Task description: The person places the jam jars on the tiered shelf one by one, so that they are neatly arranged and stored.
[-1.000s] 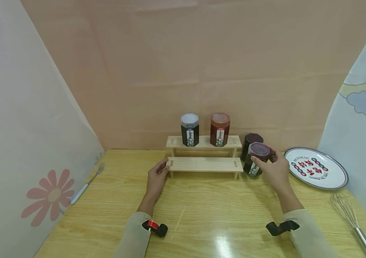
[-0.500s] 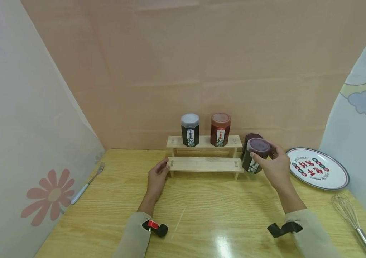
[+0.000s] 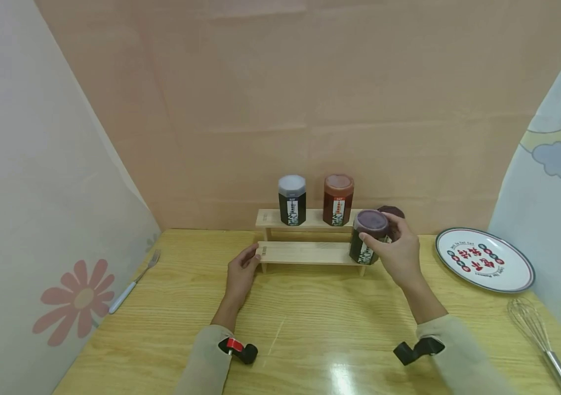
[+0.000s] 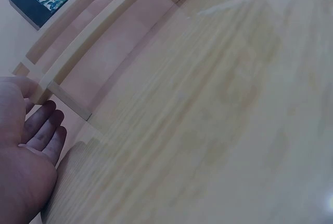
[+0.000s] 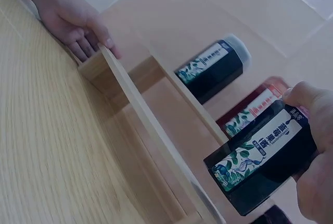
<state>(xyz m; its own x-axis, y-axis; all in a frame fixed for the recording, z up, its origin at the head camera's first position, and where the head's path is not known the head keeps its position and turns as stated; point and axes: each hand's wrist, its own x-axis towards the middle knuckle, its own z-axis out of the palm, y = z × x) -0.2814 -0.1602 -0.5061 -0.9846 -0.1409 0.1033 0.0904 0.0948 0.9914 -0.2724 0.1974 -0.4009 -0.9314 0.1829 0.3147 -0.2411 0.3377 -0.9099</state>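
Observation:
My right hand [image 3: 401, 255] grips a dark eight-sided jar with a purple lid [image 3: 362, 247], thumb on the near side. The jar stays upright and overlaps the right end of the lower step of a two-step wooden rack [image 3: 305, 252]. In the right wrist view, the jar's base [image 5: 242, 198] is close to that step's board. At the rack's left end, my left hand [image 3: 241, 271] pinches the lower board, thumb above and the other fingers beneath. On the upper step stand a white-lidded dark jar [image 3: 292, 204] and a red-brown jar [image 3: 338, 204].
Another dark-lidded jar [image 3: 392, 210] stands right of the rack, mostly hidden by my right hand and the held jar. Further right are a white oval plate [image 3: 508, 278] with red lettering and a whisk [image 3: 532, 323]. A fork [image 3: 133, 284] lies at the left.
My right hand has lifted the purple-lidded jar off the table area right of the rack and carried it left to the lower step's right end. The left hand keeps its place.

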